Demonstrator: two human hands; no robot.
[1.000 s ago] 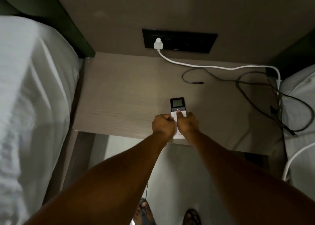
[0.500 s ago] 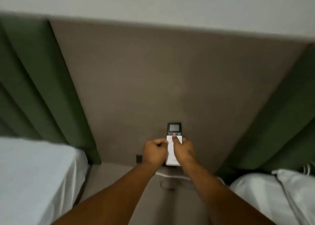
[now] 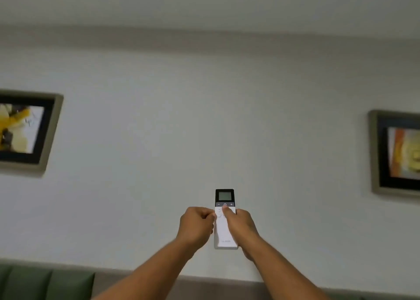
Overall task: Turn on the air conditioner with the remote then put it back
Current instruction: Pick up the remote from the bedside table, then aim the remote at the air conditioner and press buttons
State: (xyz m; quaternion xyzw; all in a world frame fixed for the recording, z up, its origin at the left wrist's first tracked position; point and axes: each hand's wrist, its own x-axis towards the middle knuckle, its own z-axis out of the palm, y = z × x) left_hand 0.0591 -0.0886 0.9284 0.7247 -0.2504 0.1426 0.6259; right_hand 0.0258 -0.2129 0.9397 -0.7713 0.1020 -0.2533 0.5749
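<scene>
A slim white remote with a dark top and a small grey screen is held upright in front of a pale wall. My right hand wraps its right side, with the thumb resting on the buttons just below the dark strip. My left hand is closed against the remote's left edge, fingers curled toward it. No air conditioner shows in this view.
Two framed pictures hang on the wall, one at the left and one at the right. A green padded headboard and a grey panel run along the bottom edge. A ceiling ledge crosses the top.
The view has tilted up from the bedside table, past the headboard, to the upper wall. Both hands have risen with the remote and keep the same hold.
</scene>
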